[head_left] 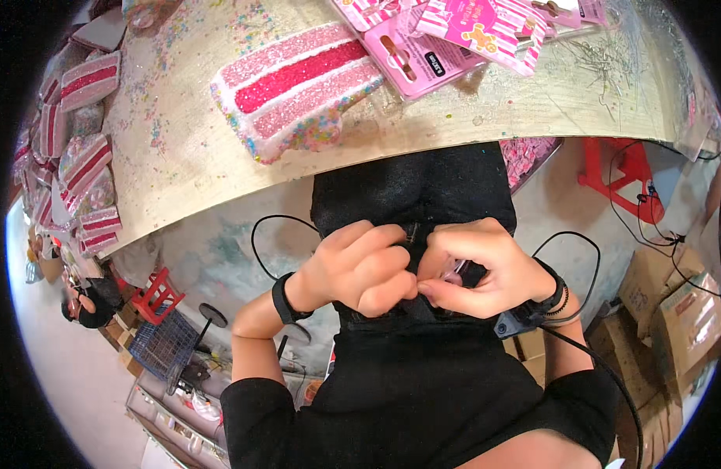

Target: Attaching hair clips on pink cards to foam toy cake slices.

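Observation:
My left hand (359,267) and my right hand (481,270) are held together in front of my black garment (411,191), below the table edge. Their fingers are curled and pinch a small dark item (413,234) between them; its kind is too small to tell. A bit of something pale pink shows under my right fingers. Each wrist wears a black band, and a black cable runs from the right one. On the table (180,156) above lies a pink and red glittery cake-slice shape (298,86) with coloured sprinkles along its edge.
Pink striped packets (454,31) lie at the table's far side. Several more cake-slice shapes (83,82) line the left edge. A red stool (622,176), cardboard boxes (677,305), a blue wire basket (165,344) and a small red stool (157,295) stand on the floor.

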Available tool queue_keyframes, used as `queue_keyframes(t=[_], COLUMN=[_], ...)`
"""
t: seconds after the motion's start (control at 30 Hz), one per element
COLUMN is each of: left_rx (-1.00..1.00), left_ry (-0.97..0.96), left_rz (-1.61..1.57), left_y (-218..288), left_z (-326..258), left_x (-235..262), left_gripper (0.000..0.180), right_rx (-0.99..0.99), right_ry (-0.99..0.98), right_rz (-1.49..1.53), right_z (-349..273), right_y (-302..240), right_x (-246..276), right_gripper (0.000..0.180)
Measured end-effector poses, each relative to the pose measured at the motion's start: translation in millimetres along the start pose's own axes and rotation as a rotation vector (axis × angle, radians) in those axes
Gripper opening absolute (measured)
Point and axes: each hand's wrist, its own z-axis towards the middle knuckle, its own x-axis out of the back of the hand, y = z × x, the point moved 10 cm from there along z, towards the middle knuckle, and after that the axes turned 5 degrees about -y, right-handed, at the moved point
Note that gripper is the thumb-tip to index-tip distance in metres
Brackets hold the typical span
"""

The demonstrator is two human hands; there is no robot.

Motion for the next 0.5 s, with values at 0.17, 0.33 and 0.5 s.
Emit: queue_keyframes(t=[0.17, 0.33, 0.5], left_rx=[0.358, 0.72, 0.921], left_ry=[-0.071, 0.028, -0.077], left_rz=[-0.05, -0.112, -0.17], left_y=[-36, -49, -53], left_z=[11, 5, 3], left_x=[-9, -6, -3], left_gripper=[0.035, 0.023, 0.019], right_rx=[0.266, 0.466, 0.491], right_ry=[0.266, 0.326, 0.333], right_rz=[-0.498, -1.112, -1.046], right_z=[0, -2, 3], right_y=[-14, -38, -37], right_x=[14, -2, -2], right_gripper=[0.021, 0.025, 0.025])
